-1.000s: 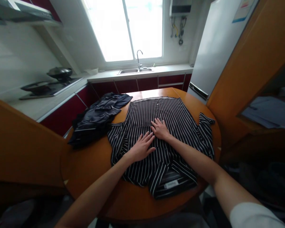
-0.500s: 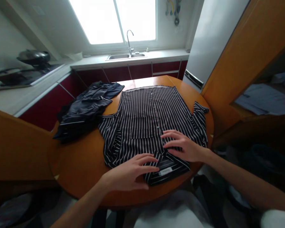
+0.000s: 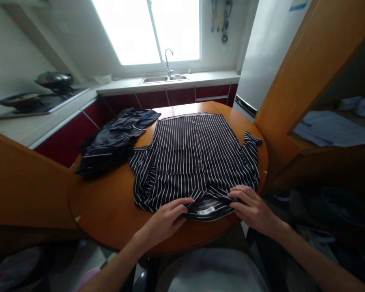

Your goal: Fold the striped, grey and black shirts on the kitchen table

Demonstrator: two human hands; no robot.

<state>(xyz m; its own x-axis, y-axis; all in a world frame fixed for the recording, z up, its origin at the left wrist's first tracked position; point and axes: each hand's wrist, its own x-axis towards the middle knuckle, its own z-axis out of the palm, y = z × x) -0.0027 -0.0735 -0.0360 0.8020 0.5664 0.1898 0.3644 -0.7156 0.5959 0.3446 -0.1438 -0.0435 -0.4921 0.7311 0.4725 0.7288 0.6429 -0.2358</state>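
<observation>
Pinching the collar (image 3: 218,193) of the striped shirt (image 3: 182,142), both hands (image 3: 252,209) partly hide it, its label (image 3: 207,211) unreadable

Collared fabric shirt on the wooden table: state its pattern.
The collared fabric shirt has white stripes on black, clearest in the head view.

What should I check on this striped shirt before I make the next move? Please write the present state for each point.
1. Left hand holding the collar: ok.
2. Right hand holding the collar's other side: ok.
3. Shirt front facing up, buttons showing: ok.
4. Left-side sleeve smooth: not ok, it lies rumpled.
5. Dark clothes not on top of the shirt: ok, they lie beside it.
6. Underside smooth: cannot tell, hidden.
</observation>
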